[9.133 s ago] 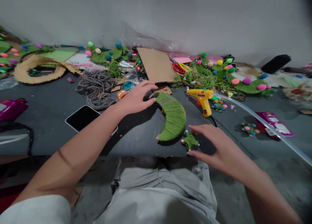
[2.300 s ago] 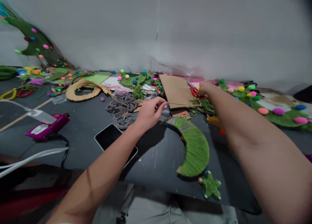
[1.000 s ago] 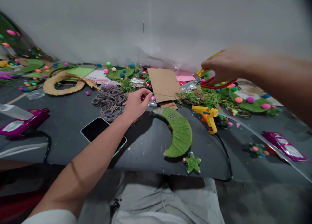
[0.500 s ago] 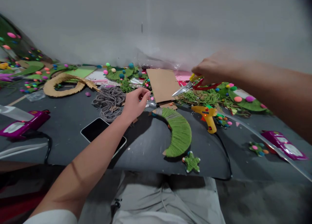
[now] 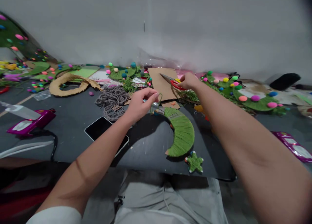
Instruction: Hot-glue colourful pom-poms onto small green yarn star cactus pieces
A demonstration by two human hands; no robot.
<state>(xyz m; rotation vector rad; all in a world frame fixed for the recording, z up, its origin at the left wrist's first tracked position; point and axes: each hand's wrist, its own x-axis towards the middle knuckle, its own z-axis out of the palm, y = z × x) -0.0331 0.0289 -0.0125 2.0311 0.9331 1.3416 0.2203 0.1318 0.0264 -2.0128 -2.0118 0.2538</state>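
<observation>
My left hand is closed in a pinch, with a thin loop of green yarn at its fingertips. Just below it lies a crescent wrapped in green yarn, a grey patch near its upper end. My right hand grips scissors with red and yellow handles. Their blades are slightly apart and point left over a brown cardboard sheet. Near the crescent's lower end sits a small green star with coloured balls. My right forearm hides most of a yellow glue gun.
Left of the crescent lie a phone and a heap of grey yarn. A tan wrapped ring is farther left. Purple packages lie at both sides. Green pieces with pompoms line the back by the wall.
My right hand has moved left with the scissors, bringing the blades over the cardboard. A green yarn loop now shows at my left fingertips. The glue gun is now mostly covered by my forearm.
</observation>
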